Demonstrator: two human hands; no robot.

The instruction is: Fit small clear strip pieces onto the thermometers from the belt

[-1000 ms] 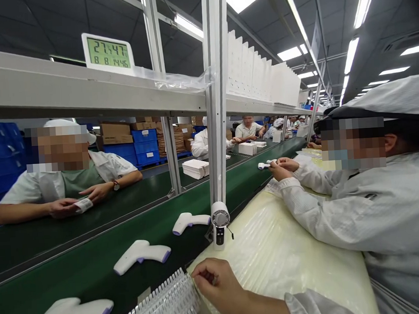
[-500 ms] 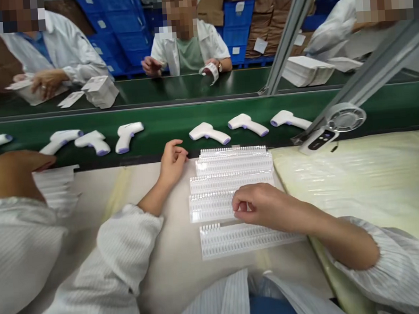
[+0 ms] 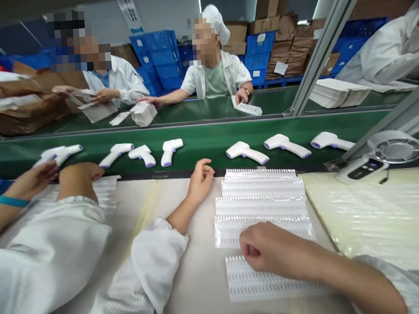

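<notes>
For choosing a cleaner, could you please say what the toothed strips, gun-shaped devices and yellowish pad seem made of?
Toothed strips: probably thin glossy plastic, given their bright glints.
Gun-shaped devices: likely smooth moulded plastic, from their rounded white shells.
Yellowish pad: perhaps plastic film, given its shiny streaks; inside hidden.

Left sleeve [image 3: 148, 269] is white and finely textured, kinda baggy and wrinkled. Right sleeve [image 3: 412, 277] looks white too. Left hand [image 3: 200, 180] and right hand [image 3: 268, 246] are totally bare
</notes>
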